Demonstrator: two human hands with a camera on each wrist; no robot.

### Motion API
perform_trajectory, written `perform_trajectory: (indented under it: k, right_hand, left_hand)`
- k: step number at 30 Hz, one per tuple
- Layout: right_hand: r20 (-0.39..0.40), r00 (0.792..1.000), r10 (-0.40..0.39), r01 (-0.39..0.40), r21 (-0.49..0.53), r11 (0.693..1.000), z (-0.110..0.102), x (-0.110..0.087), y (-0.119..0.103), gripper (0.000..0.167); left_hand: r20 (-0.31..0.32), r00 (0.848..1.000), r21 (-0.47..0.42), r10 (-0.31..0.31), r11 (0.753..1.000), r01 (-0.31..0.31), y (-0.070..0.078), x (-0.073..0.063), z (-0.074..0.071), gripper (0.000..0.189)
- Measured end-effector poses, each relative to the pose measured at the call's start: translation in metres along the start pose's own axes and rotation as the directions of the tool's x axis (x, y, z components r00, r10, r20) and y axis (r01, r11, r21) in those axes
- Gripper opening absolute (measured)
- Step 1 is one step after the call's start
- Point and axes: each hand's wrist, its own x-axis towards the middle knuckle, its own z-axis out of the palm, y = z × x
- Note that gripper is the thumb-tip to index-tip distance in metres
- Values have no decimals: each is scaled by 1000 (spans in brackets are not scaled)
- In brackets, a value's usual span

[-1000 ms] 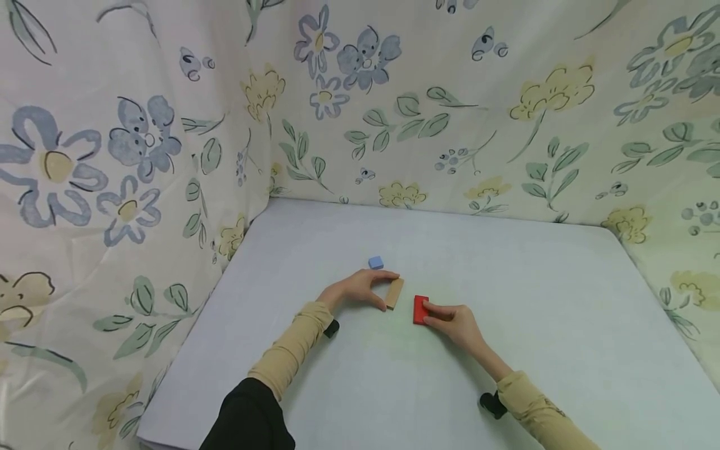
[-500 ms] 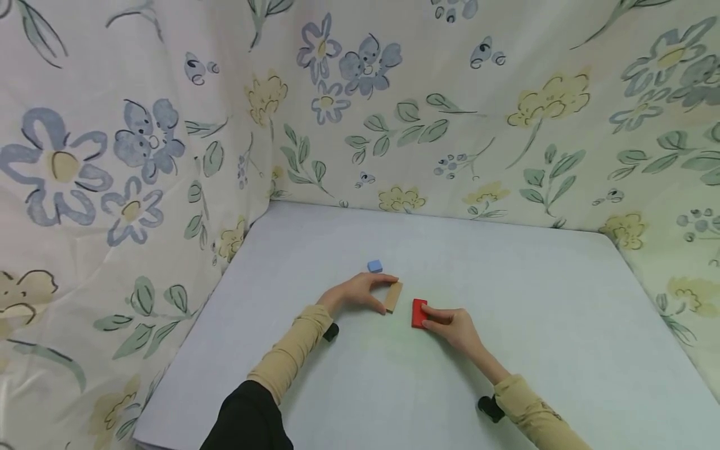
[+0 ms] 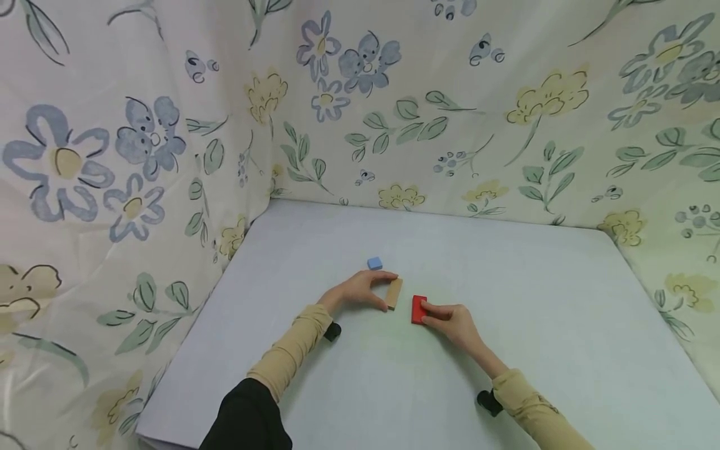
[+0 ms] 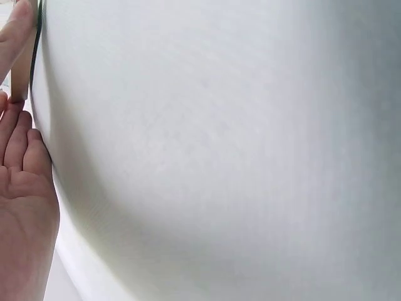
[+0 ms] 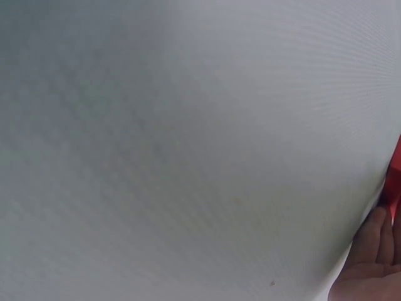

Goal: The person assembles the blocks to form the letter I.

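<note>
Two pinches held: wooden block [image 3: 395, 294] clamped between fingertips of left hand [image 3: 359, 288], red block [image 3: 418, 310] likewise in right hand [image 3: 460, 325]; gap unchanged, work seemingly paused

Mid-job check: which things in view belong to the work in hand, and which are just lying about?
In the job:
wooden block, held by the left hand
red block, held by the right hand

Probably just lying about:
blue block, unheld
floral cloth, only a backdrop
</note>
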Motion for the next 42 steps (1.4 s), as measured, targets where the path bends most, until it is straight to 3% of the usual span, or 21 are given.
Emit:
perform_trajectory:
  k: [15, 29, 36, 42]
  right_hand:
    - [-6, 1000, -6, 6, 6, 1000, 1, 1, 1, 39]
    - [-7, 1000, 0, 0, 3, 1000, 1, 1, 3, 38]
    - [-7, 1000, 11, -11, -1, 1000, 1, 1, 3, 38]
    - [-18, 1000, 1, -2, -18, 1000, 0, 2, 4, 38]
  left_hand:
    - [-63, 998, -69, -26, 997, 21, 3, -2, 4, 80]
    - [-84, 995, -113, -61, 992, 51, 8, -7, 7, 79]
    - [-118, 993, -74, -25, 997, 16, 12, -4, 4, 77]
    - [-142, 990, -125, -17, 992, -1, 19, 0, -1, 79]
